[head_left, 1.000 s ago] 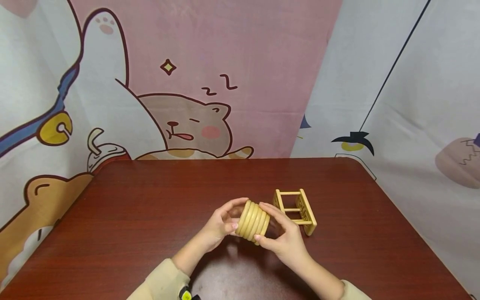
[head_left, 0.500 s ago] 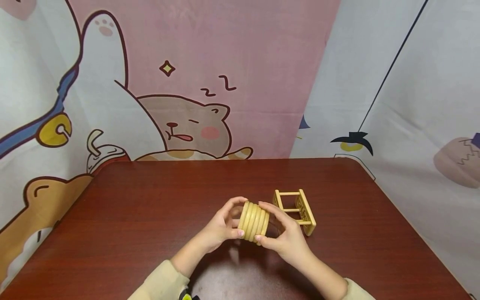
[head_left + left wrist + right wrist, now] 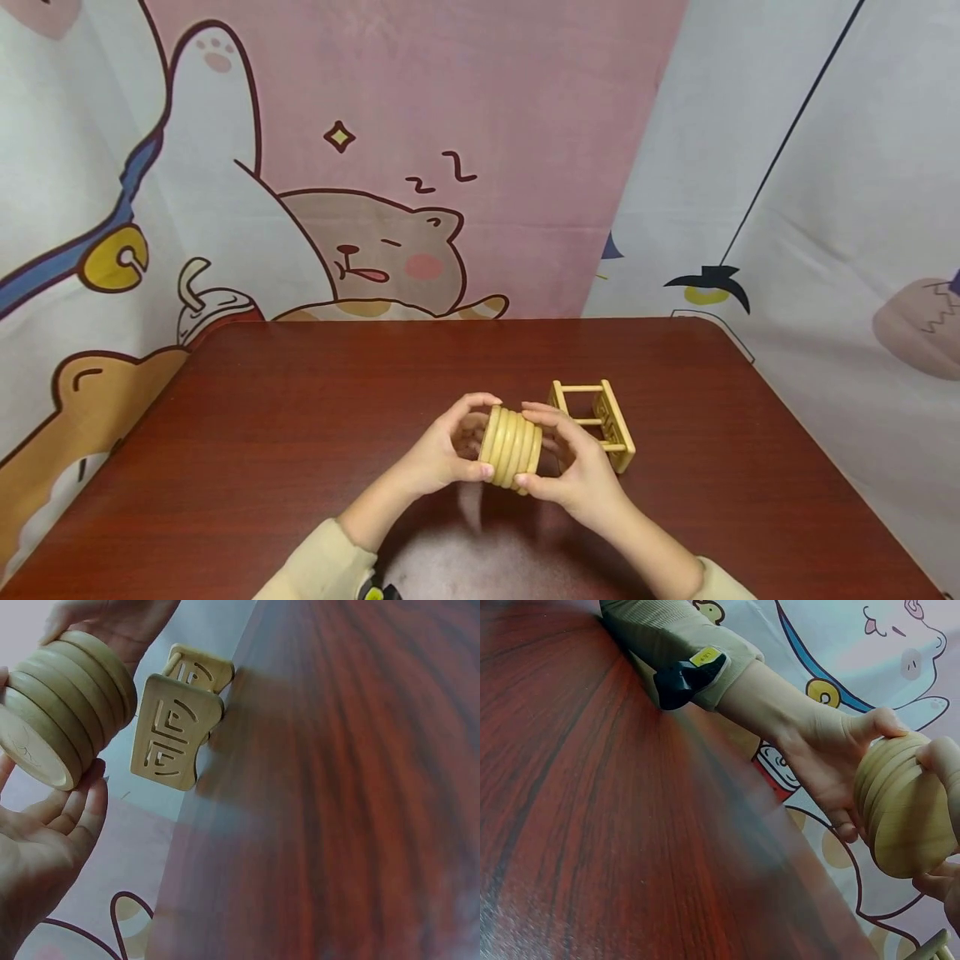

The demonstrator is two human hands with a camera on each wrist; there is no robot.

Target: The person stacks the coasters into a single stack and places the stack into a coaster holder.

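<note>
A stack of several round, pale wooden coasters (image 3: 512,447) is held on its side above the table, between both hands. My left hand (image 3: 444,457) grips its left end, the thumb at the lower edge and fingertips at the upper edge. My right hand (image 3: 583,468) holds the right end in the same way, thumb below and fingers above. In the left wrist view, the outer face of the end coaster (image 3: 31,746) carries a faint mark. A wooden holder (image 3: 618,427) with rods between two carved side panels stands on the table, just beyond my right hand.
The dark red wooden table (image 3: 300,400) spreads out on all sides of the hands. Behind it hangs a cartoon-printed cloth (image 3: 540,167). A black device with a yellow label (image 3: 697,664) is strapped at the left sleeve.
The stack has turned slightly more upright and shifted a little to the right. My left thumb has slid right, along its lower edge. The holder stays in place.
</note>
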